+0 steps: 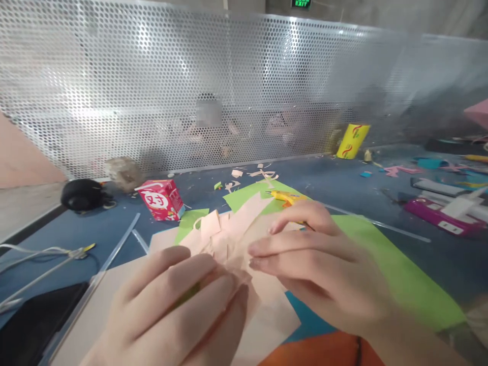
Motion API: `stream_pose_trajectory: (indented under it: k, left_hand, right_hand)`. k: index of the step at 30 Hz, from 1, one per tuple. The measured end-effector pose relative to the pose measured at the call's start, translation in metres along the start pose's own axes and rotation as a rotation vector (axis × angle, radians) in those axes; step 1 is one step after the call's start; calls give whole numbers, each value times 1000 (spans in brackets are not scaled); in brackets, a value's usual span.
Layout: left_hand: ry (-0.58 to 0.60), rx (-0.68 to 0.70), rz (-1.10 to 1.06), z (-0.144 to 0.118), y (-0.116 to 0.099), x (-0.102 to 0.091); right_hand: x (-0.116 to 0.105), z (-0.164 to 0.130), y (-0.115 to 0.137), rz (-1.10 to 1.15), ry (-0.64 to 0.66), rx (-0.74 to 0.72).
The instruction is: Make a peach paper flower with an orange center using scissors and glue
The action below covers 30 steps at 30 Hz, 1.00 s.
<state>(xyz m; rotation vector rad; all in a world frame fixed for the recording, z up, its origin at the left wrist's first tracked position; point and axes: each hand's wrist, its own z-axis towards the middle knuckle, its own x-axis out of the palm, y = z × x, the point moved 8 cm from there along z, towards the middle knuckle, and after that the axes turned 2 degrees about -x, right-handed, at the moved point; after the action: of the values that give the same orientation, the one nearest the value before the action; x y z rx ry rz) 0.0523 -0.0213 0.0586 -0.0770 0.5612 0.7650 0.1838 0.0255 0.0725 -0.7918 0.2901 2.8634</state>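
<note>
A pale pink paper piece (223,244) with folded and layered strips sits between my hands, low over sheets of paper. My left hand (179,310) is closed round its near side, and something olive-coloured shows between the fingers. My right hand (324,259) curves in from the right, its fingertips pressed together at the paper's edge; the thumb is hidden under the fingers. Just beyond the right fingers lies a yellow glue gun (287,197) on a green paper sheet (247,195). Pale pink sheets (276,315) lie beneath the hands.
A red box (160,200), a black tape roll (82,195) and glue sticks (120,244) lie to the left, with a white cable (38,254) and a dark phone-like slab (41,320). Paper scraps (263,172), a yellow roll (353,141) and a purple tool (446,216) lie beyond. A perforated metal screen (244,66) stands behind.
</note>
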Motion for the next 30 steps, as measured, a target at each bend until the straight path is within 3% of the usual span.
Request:
stream_pose_trajectory:
  k: [3,8,12,18,22,26,30]
  left_hand:
    - [13,131,90,-3,-10,2]
    - [31,85,123,-3,-8,7]
    - [2,40,69,2,-6,4]
    - [99,187,88,0,-4,12]
    - [112,215,49,-3,3,15]
    - [88,179,40,-1,8,12]
    - [153,-7,-120,4,19,18]
  right_hand:
    - [1,2,0,-29,77,35]
    - [2,5,-2,-49,114,82]
    - [3,4,-5,-43,81,98]
    - [5,-1,-11,-6,30,121]
    - [1,-1,-14,-10,-34,119]
    - [5,-3,-21,-11,-9,165]
    - [11,-4,-25,45,19,192]
